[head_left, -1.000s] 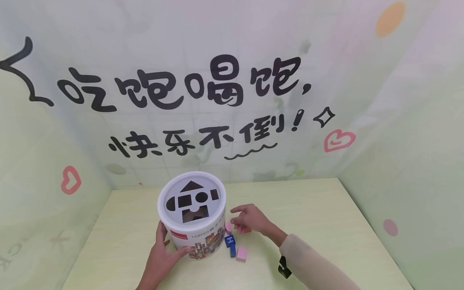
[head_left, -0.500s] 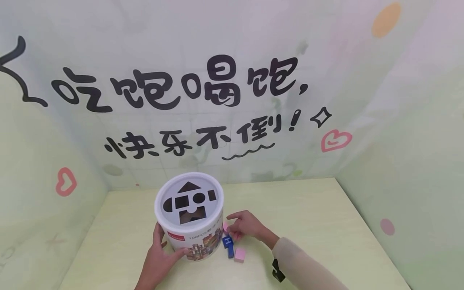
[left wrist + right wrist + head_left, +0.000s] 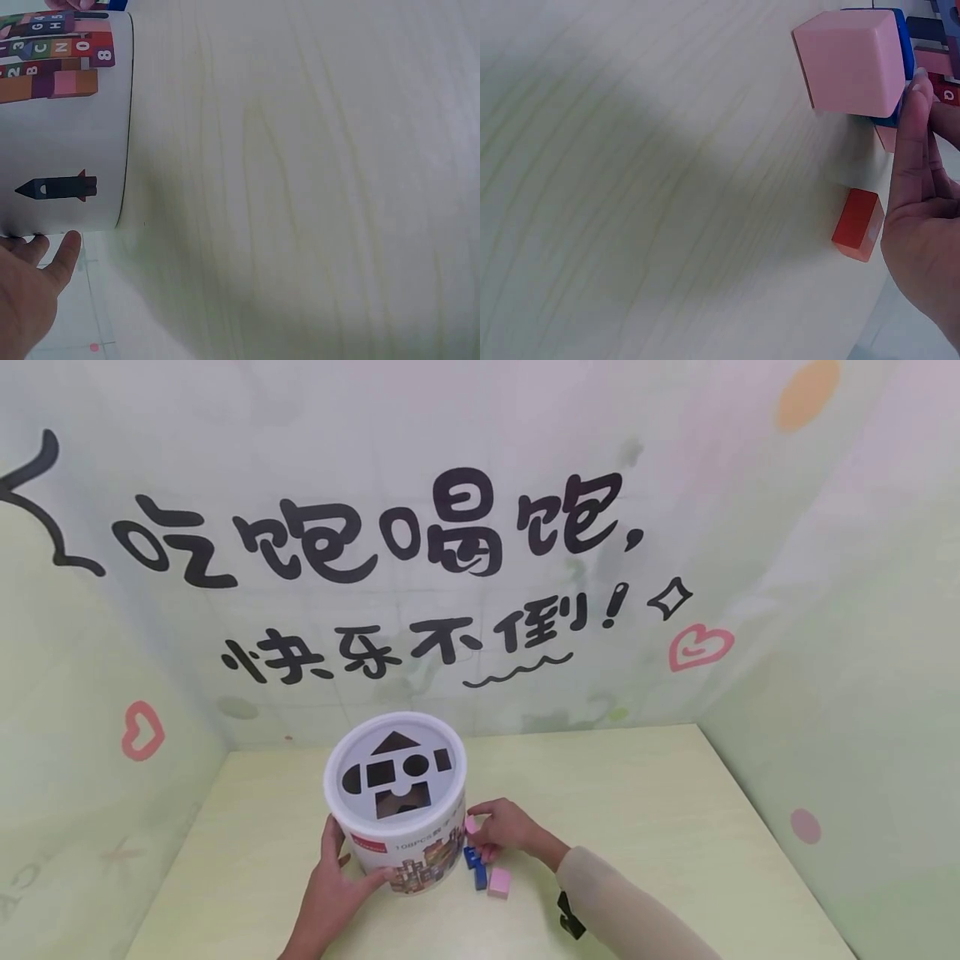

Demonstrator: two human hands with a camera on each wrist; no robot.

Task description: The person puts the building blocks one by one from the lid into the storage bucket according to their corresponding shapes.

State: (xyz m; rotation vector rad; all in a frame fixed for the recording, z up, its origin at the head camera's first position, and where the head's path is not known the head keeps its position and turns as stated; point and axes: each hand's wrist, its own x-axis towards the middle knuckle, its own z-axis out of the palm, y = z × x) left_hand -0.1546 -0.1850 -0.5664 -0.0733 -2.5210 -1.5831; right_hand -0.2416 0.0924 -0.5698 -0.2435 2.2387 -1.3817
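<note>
A white building-block bucket (image 3: 405,852) stands on the table, its lid (image 3: 405,752) cut with shaped holes. My left hand (image 3: 330,893) grips the bucket's left side, thumb on the front. At the bucket's right, my right hand (image 3: 510,831) reaches in among small blocks. In the right wrist view its straight fingers (image 3: 911,142) touch a blue block; whether they pinch it is hidden. One blue block (image 3: 472,857) bears a white letter, with another blue block (image 3: 481,877) next to it. A pink piece (image 3: 471,824) is by the right fingertips; a pink block (image 3: 498,883) sits nearer me.
An orange-red block (image 3: 859,225) lies beside the right hand in the right wrist view. Pale wood-grain table (image 3: 615,802) spreads around the bucket. Behind it rises a printed wall (image 3: 420,602); side walls flank the table. A black device hangs under the right sleeve (image 3: 622,902).
My right hand has come down and toward me, its fingers now at the lettered blue block, which looks slightly turned. My left hand stays on the bucket.
</note>
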